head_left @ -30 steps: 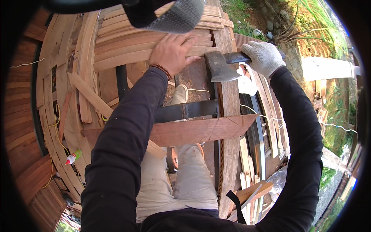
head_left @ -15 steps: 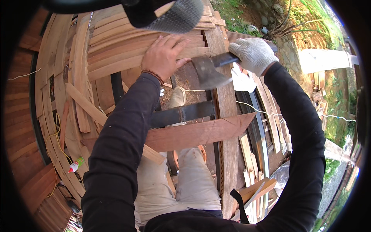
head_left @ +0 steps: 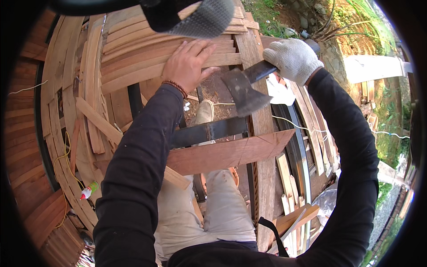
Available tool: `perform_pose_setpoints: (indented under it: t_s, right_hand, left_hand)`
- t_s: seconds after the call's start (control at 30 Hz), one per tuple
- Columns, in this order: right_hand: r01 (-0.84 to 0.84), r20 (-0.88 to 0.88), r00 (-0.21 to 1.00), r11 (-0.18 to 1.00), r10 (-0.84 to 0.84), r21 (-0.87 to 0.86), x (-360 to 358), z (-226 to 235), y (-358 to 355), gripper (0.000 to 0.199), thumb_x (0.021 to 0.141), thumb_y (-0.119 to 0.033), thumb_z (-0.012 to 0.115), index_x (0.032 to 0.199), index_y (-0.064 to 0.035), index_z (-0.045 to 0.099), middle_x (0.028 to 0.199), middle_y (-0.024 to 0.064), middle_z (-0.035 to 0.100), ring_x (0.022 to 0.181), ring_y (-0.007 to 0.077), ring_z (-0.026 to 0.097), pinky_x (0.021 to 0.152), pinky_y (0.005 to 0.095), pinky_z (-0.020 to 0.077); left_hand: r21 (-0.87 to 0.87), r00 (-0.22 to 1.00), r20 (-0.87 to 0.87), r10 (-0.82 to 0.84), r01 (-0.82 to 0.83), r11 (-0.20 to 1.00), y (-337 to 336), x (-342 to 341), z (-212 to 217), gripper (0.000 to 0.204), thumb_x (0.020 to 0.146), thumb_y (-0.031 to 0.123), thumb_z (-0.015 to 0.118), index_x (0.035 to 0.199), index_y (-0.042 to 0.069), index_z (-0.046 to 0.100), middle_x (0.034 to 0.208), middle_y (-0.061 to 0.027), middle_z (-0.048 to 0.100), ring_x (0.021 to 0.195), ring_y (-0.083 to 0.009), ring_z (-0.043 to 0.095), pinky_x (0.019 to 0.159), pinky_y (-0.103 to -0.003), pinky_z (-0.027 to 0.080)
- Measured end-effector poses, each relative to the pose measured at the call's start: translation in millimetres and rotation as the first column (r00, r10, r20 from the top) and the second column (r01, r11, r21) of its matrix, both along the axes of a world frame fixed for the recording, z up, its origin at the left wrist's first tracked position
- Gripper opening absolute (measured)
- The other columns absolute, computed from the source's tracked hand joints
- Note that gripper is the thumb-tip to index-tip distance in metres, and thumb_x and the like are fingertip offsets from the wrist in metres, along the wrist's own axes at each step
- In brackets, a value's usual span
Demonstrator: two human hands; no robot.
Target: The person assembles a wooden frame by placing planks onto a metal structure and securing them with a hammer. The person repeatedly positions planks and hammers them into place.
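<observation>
My bare left hand (head_left: 189, 64), with a beaded bracelet at its wrist, lies palm down on a row of thin wooden slats (head_left: 129, 73), fingers spread. My right hand (head_left: 293, 61), in a white knit glove, is wrapped round the dark handle of a hatchet (head_left: 246, 93). The hatchet's wide blade hangs tilted in the air, right of my left hand and beyond the ends of the slats. Below it a thick upright-running beam (head_left: 262, 178) stretches toward me.
A reddish board (head_left: 231, 152) crosses in front of my legs, near a black metal bar (head_left: 211, 130). Several loose wood strips (head_left: 288, 182) lie at the right. To the left are a small bottle with a red tip (head_left: 90, 190) and a yellow cord (head_left: 67, 149).
The hatchet's head has swung slightly lower, its blade tilting further down. My gloved right hand has shifted a little to the right. My left hand has stayed in place.
</observation>
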State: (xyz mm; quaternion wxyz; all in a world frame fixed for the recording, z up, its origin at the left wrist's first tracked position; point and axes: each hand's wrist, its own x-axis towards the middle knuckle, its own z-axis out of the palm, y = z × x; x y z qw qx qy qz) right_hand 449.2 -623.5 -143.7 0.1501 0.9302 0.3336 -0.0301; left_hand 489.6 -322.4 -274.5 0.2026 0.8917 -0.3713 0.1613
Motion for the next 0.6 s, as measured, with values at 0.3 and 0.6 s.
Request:
perform_pose_setpoints:
  t_s: [0.3, 0.6]
  right_hand:
    - [0.569, -0.357, 0.821, 0.699, -0.446, 0.434, -101.4, 10.3, 50.4, 0.023, 0.084, -0.012, 0.069, 0.106, -0.0049, 0.066, 0.092, 0.0156, 0.067, 0.090, 0.0343, 0.070, 0.081, 0.0465, 0.0573]
    - [0.626, -0.908, 0.394, -0.764, 0.141, 0.153, -174.4, -28.6, 206.3, 0.048, 0.098, 0.004, 0.055, 0.138, -0.0064, 0.031, 0.089, 0.0091, 0.062, 0.066, 0.0149, 0.063, 0.055, 0.0313, 0.0572]
  left_hand:
    - [-0.014, 0.999, -0.044, 0.026, -0.026, 1.000, 1.8, -2.1, 4.4, 0.058, 0.090, 0.036, 0.079, 0.143, 0.020, 0.063, 0.148, -0.0023, 0.062, 0.138, -0.0249, 0.057, 0.121, -0.046, 0.043]
    - [-0.123, 0.963, -0.262, -0.064, 0.032, 0.992, 4.7, 6.8, 21.3, 0.041, 0.082, 0.031, 0.085, 0.109, 0.010, 0.063, 0.146, -0.0052, 0.063, 0.133, -0.0301, 0.059, 0.121, -0.046, 0.043]
